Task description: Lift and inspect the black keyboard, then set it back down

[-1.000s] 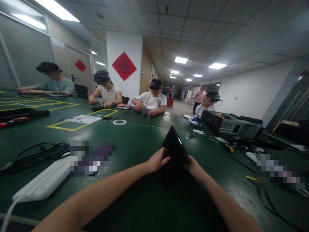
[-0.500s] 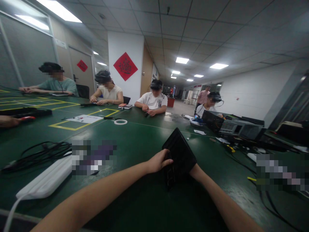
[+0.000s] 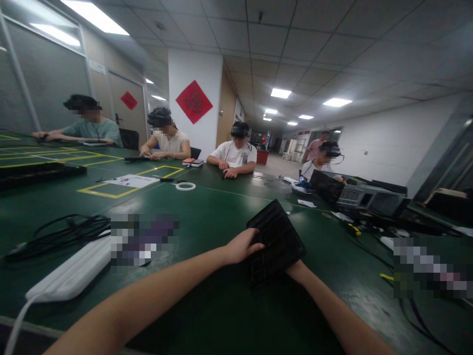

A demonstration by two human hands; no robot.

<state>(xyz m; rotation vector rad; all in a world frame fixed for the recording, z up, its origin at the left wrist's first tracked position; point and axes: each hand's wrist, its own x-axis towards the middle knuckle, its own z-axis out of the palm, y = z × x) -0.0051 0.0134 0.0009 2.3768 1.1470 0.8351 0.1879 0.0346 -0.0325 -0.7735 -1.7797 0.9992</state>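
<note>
Both hands hold a black tray (image 3: 275,236) tilted above the green table (image 3: 207,212), near center. The left hand (image 3: 242,246) pinches its near-left edge, thumb on top. The right hand (image 3: 295,268) is mostly hidden under the tray, so its grip cannot be told. The step looks like turning the tray over; next calls for steady support underneath. Its long axis runs near-left to far-right, ribbed face up.
</note>
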